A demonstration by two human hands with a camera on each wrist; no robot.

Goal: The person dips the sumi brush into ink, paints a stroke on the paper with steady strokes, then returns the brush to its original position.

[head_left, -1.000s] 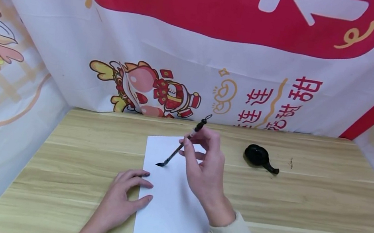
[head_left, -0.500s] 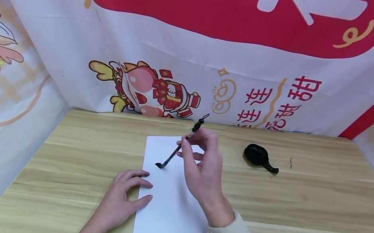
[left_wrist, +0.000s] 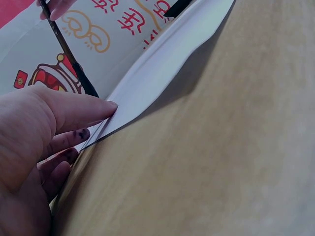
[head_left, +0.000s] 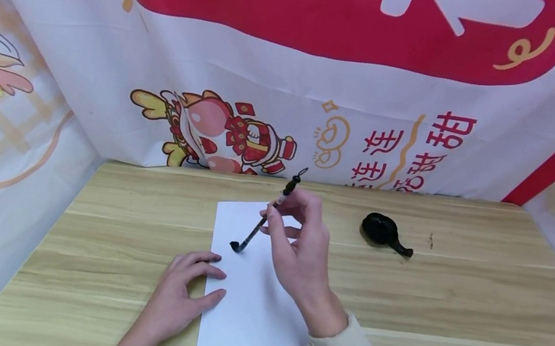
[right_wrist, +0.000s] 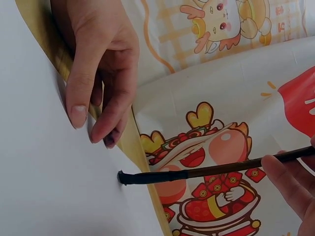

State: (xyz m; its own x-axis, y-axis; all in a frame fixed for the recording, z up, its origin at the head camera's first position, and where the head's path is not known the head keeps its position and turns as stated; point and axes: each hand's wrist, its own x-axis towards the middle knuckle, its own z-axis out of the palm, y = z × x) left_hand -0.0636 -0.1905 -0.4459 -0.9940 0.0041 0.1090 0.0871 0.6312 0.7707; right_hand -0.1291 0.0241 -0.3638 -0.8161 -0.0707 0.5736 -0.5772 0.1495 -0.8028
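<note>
1 brush, tip bent on white paper
The right hand pinches the brush above the paper; the left hand, fingers apart, rests on the paper's left edge, on the table.

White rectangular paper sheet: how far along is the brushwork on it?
Looks done: the white rectangular paper sheet lies on the light wood-grain table, with the left hand on its edge. In hand: the right hand holds a slim dark brush, its black bristles bent against the sheet. Remaining: probably nearly all the brushwork, since no finished stroke shows on the visible part.
</note>
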